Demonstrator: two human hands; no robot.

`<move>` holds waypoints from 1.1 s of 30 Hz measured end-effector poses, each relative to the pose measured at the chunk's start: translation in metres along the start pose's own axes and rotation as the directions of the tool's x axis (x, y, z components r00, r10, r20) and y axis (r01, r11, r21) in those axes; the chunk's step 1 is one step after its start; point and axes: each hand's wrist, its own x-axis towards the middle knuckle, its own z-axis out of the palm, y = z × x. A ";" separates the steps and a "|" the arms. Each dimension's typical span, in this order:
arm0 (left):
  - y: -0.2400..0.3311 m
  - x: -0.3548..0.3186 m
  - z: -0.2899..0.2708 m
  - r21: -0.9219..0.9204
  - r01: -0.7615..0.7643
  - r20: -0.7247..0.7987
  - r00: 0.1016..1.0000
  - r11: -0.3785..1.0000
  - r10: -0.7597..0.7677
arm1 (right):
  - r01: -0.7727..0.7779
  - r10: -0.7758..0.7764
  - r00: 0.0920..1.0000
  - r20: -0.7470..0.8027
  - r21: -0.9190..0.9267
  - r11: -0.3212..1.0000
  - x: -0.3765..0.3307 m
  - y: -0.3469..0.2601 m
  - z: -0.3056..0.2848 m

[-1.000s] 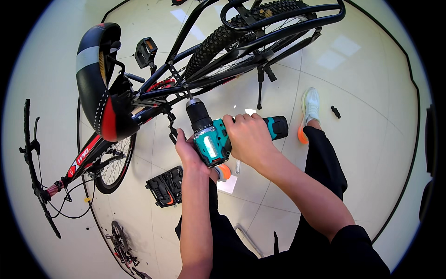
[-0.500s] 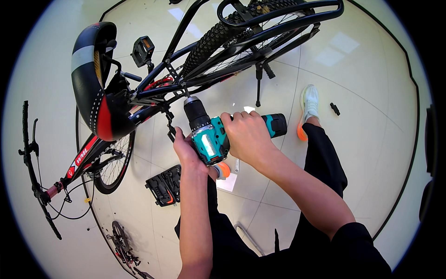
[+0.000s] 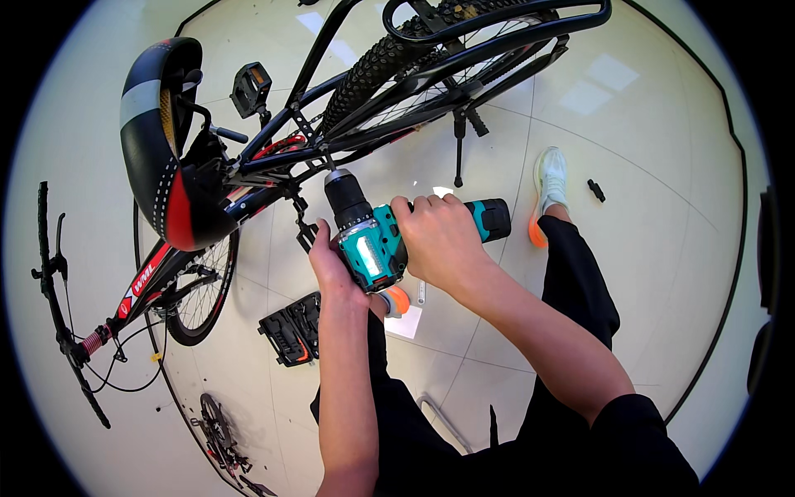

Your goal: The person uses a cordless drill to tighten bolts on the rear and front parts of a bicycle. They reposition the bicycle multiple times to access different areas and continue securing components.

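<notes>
Got my right hand (image 3: 443, 236) wrapped round the grip of the teal drill (image 3: 366, 255) and my left hand (image 3: 334, 267) hugging its body, so both are clamped on it. The bit (image 3: 330, 159) points up at the bike frame (image 3: 161, 263), just beside the rear tire (image 3: 373, 79); can't tell if it's properly seated. IMO: line the drill up dead straight, lean in with the left palm, and feather the trigger so nothing skips.

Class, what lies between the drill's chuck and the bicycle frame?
In the head view, a thin metal bit extends from the chuck toward the bicycle frame; contact is unclear.
</notes>
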 end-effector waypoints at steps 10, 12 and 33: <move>-0.006 -0.007 0.006 0.459 -0.471 0.200 0.881 0.753 0.429 | -0.008 0.008 0.999 -0.053 0.015 1.000 -0.002 0.000 0.002; -0.008 -0.011 0.009 0.475 -0.470 0.192 0.880 0.744 0.434 | 0.001 -0.001 0.999 -0.053 0.005 1.000 -0.002 0.001 0.008; -0.012 -0.007 -0.004 0.119 -0.284 0.045 0.959 0.951 0.281 | 0.013 -0.013 1.000 0.009 0.025 1.000 -0.002 -0.001 0.003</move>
